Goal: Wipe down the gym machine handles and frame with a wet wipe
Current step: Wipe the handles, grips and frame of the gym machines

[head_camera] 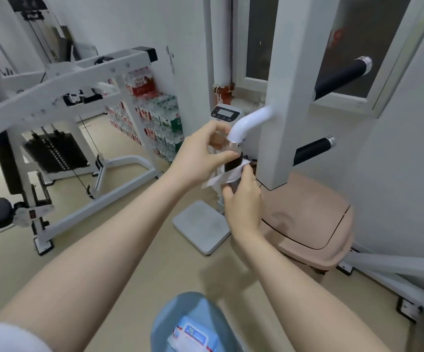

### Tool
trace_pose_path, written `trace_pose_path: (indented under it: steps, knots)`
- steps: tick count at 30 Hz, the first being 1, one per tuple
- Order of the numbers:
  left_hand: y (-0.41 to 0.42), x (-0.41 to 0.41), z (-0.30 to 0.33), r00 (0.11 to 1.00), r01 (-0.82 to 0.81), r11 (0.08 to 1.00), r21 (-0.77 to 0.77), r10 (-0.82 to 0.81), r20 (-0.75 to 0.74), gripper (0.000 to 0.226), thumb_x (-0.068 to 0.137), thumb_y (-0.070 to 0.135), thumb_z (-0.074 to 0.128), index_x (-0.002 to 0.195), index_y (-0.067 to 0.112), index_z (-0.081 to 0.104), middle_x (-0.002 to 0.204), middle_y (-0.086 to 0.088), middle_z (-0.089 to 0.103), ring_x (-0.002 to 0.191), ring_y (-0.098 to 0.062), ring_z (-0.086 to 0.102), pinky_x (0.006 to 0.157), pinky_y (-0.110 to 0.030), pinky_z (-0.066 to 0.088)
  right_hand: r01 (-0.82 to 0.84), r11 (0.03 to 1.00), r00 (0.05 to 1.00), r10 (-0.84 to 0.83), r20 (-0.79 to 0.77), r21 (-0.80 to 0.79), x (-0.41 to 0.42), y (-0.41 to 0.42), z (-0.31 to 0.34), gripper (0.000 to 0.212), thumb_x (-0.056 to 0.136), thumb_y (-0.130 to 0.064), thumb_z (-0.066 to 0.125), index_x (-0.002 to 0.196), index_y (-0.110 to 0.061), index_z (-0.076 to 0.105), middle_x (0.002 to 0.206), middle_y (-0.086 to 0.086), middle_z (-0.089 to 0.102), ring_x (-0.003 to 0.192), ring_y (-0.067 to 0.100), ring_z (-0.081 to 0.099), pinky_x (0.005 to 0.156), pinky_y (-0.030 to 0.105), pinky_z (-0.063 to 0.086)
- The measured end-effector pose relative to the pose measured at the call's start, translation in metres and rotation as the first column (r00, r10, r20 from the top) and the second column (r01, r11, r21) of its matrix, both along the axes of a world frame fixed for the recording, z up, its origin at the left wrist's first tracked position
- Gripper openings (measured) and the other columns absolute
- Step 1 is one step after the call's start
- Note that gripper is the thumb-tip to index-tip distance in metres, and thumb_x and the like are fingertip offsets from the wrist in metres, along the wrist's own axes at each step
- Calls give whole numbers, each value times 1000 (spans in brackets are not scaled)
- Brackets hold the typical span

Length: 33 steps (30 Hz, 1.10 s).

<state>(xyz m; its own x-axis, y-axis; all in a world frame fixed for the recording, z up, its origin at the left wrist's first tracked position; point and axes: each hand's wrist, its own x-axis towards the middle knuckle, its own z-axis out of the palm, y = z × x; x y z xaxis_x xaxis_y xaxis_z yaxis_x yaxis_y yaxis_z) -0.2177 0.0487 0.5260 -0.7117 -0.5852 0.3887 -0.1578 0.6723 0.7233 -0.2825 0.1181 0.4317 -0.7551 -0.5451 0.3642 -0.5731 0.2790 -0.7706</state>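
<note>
A white upright frame post [289,102] of the gym machine carries a curved white tube [250,123] that ends in a black handle grip [233,163]. A white wet wipe [225,177] is wrapped round that grip. My left hand [200,153] pinches the wipe's upper edge against the grip. My right hand [244,199] curls round the wipe and the grip from below. Two more black handles [340,77] [312,149] stick out of the post to the right.
A tan lidded bin [310,222] and a white floor scale [200,224] stand at the post's foot. A weight-stack machine [61,105] fills the left. Stacked water bottle packs [162,123] line the wall. A pack of wipes [193,334] shows in a blue pocket below.
</note>
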Motion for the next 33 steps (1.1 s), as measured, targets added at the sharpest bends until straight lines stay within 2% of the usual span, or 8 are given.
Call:
trace_pose_path:
  steps: [3, 6, 11, 14, 18, 21, 26, 33]
  knots:
    - [4, -1, -1, 1000, -8, 1000, -10, 8, -1, 33, 77, 19, 71, 89, 40, 49, 88, 15, 63, 85, -7, 60, 72, -23, 47, -22, 986, 997, 11, 72, 165, 1, 8, -35, 39, 88, -20, 54, 125, -10, 44, 107, 7, 63, 102, 28, 58, 74, 37, 45]
    - [5, -2, -1, 1000, -11, 1000, -9, 11, -6, 32, 78, 21, 72, 91, 40, 50, 91, 14, 64, 84, -5, 60, 71, -17, 44, -27, 983, 993, 5, 120, 180, 1, 15, -41, 39, 88, -19, 55, 125, -14, 44, 110, 5, 63, 103, 26, 59, 74, 37, 47]
    - [1, -1, -4, 1000, 17, 999, 35, -17, -16, 30, 77, 18, 72, 96, 32, 53, 96, 4, 67, 87, -12, 62, 79, -27, 49, 15, 999, 999, -13, -50, 49, -2, 6, 5, 53, 88, -13, 52, 137, -15, 32, 131, 3, 54, 114, 26, 53, 81, 36, 41]
    - [1, -2, -5, 1000, 20, 999, 37, -19, -24, 30, 77, 18, 72, 94, 34, 52, 93, 5, 67, 84, -13, 62, 79, -29, 49, 17, 991, 995, -4, -97, 136, -3, 5, 1, 60, 88, -17, 53, 142, -15, 24, 137, 2, 49, 120, 23, 49, 83, 35, 42]
    - [0, -2, -8, 999, 11, 999, 39, -9, -36, 30, 78, 20, 71, 99, 31, 53, 90, 8, 65, 80, -12, 61, 75, -28, 48, 6, 943, 999, 6, -34, 332, 3, 14, -35, 59, 90, -20, 53, 140, -17, 23, 128, 3, 54, 115, 23, 52, 79, 35, 45]
    - [-3, -3, -10, 999, 12, 999, 39, -10, -48, 31, 79, 19, 70, 102, 29, 53, 89, 8, 64, 79, -12, 60, 77, -32, 50, 19, 954, 999, -4, -51, 300, 0, 11, -23, 56, 88, -13, 50, 138, -16, 25, 122, 6, 58, 110, 26, 55, 73, 34, 42]
    - [0, -4, -17, 994, 17, 996, 83, -8, -108, 32, 81, 15, 67, 106, 28, 53, 89, 10, 62, 79, -10, 58, 78, -31, 49, 15, 994, 996, -6, -85, 105, -5, 3, 14, 62, 86, -12, 54, 141, -16, 25, 128, 6, 57, 111, 30, 55, 74, 37, 40]
    - [1, -4, -22, 989, -20, 993, 118, 37, -145, 32, 82, 17, 67, 106, 29, 50, 93, 8, 62, 81, -6, 59, 78, -24, 49, -67, 963, 993, 38, 113, 263, 2, 12, -41, 54, 88, -15, 56, 135, -18, 31, 118, 5, 60, 101, 26, 59, 74, 37, 49]
